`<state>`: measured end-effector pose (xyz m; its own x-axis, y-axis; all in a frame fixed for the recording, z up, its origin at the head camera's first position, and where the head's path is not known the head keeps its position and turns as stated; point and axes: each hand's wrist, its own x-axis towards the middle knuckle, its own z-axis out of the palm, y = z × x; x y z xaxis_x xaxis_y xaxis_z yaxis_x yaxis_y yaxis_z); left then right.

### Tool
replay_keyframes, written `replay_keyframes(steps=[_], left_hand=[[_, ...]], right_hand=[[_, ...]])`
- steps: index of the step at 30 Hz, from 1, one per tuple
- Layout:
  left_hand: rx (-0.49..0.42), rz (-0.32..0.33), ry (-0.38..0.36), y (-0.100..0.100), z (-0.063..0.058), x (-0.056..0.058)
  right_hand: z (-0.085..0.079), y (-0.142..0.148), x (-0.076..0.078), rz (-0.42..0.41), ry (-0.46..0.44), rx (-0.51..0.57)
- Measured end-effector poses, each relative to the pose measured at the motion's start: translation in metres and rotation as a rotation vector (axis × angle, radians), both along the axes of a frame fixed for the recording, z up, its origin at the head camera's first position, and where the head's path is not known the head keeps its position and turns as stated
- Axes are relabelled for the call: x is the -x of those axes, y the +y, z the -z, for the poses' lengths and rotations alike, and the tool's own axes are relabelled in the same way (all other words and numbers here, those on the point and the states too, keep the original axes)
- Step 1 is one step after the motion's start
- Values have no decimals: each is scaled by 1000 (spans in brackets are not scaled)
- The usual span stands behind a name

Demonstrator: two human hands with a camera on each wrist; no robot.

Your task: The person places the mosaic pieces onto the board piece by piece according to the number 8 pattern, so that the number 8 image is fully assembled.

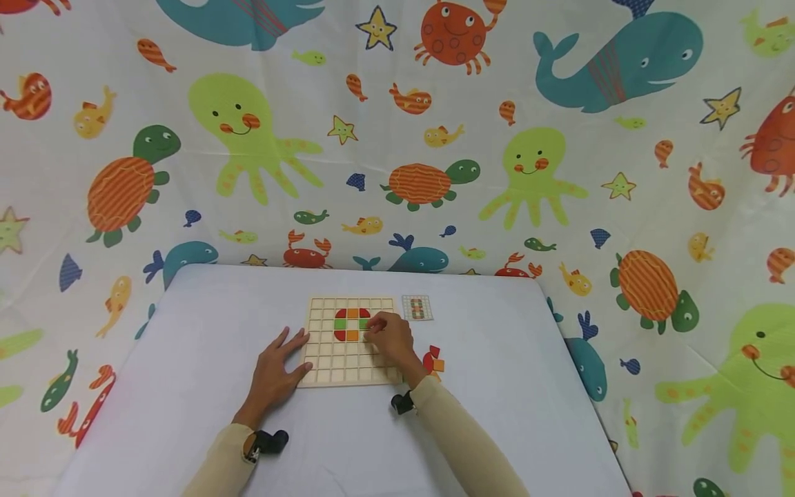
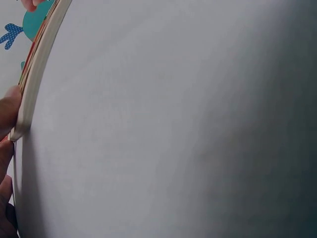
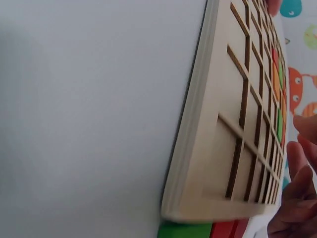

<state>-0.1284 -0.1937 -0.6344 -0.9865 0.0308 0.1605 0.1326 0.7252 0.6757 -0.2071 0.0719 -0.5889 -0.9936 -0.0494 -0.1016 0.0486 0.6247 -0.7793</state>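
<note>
A wooden grid board [image 1: 329,359] lies on the white table. Red, green and orange tiles [image 1: 340,324] form a ring in its upper middle cells. My left hand [image 1: 273,376] rests at the board's left edge, fingers spread, thumb at the lower left corner. My right hand [image 1: 393,339] reaches over the board's right side, its bent fingertips at the ring's lower right corner. It covers that cell, and whether a tile is between the fingers cannot be seen. In the right wrist view the fingers [image 3: 302,181] are bent above the board.
A small printed pattern card [image 1: 417,308] lies beside the board's upper right corner. Several loose red and orange tiles [image 1: 438,364] sit right of the board, partly behind the right wrist. A cloth with sea animals [image 1: 422,228] hangs behind the table.
</note>
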Motion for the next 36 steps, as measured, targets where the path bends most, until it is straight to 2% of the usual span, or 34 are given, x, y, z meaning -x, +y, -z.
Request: replay_keyframes(steps=[8, 16, 21, 28, 32, 36], left_hand=[[-3, 0, -14, 0, -3, -1], [1, 3, -21, 0, -3, 0], [11, 5, -10, 0, -1, 1], [-9, 8, 40, 2, 0, -1], [-15, 4, 69, 4, -2, -2], [-8, -3, 77, 3, -3, -3]], right_hand=[[1, 37, -5, 43, 25, -5], [0, 78, -14, 104, -64, -26], [0, 89, -20, 54, -114, -54], [6, 88, -23, -32, -101, -135], [5, 88, -23, -42, -80, -101], [3, 84, -21, -44, -17, -51]])
